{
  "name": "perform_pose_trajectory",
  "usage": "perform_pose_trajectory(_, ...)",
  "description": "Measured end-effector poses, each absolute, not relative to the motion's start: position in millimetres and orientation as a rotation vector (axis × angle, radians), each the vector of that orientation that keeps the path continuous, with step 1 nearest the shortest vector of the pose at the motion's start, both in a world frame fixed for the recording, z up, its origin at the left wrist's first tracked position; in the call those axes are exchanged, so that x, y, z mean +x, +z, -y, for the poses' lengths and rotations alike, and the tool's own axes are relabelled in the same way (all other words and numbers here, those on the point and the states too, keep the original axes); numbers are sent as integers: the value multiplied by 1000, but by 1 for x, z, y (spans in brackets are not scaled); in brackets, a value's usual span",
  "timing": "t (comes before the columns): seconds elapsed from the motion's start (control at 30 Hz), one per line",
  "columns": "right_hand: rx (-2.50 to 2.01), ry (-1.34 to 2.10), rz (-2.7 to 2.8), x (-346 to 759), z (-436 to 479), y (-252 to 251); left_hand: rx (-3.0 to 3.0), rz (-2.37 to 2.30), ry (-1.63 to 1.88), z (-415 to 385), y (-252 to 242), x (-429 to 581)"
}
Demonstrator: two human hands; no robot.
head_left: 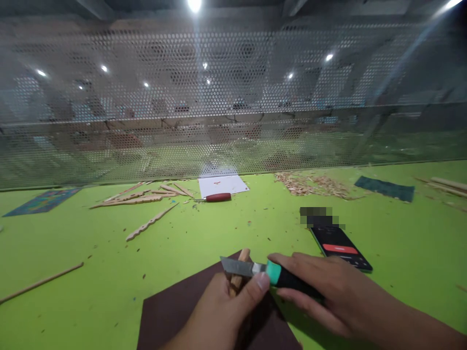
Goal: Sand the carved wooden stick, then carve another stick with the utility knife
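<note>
My left hand is closed around a short wooden stick, whose far end sticks out past the fingers. In my right hand is a carving knife with a black and turquoise handle. Its flat steel blade points left and lies across the stick. The left thumb rests against the knife near the base of the blade. Beneath both hands lies a dark brown sheet; the stick's lower part is hidden by the left hand.
On the green table lie a phone, a red-handled tool, white paper and carved wooden pieces. Wood shavings and a dark green strip lie farther right. A perforated screen stands along the back.
</note>
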State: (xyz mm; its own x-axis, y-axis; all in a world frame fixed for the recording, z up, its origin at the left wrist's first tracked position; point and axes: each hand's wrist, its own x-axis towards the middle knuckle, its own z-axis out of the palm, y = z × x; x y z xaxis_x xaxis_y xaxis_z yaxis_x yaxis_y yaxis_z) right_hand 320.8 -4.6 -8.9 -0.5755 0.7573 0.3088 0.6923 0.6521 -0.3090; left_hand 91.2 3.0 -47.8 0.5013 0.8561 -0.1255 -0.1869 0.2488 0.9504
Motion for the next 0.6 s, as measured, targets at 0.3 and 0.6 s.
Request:
perform_pose_trajectory(0.3,-1146,14,2381,331,-3,-16,1008,-751,761,1,-52,96)
perform_pose_trajectory(0.6,-1072,257,2624,326,2,-3,1072,-553,807,1,-40,96)
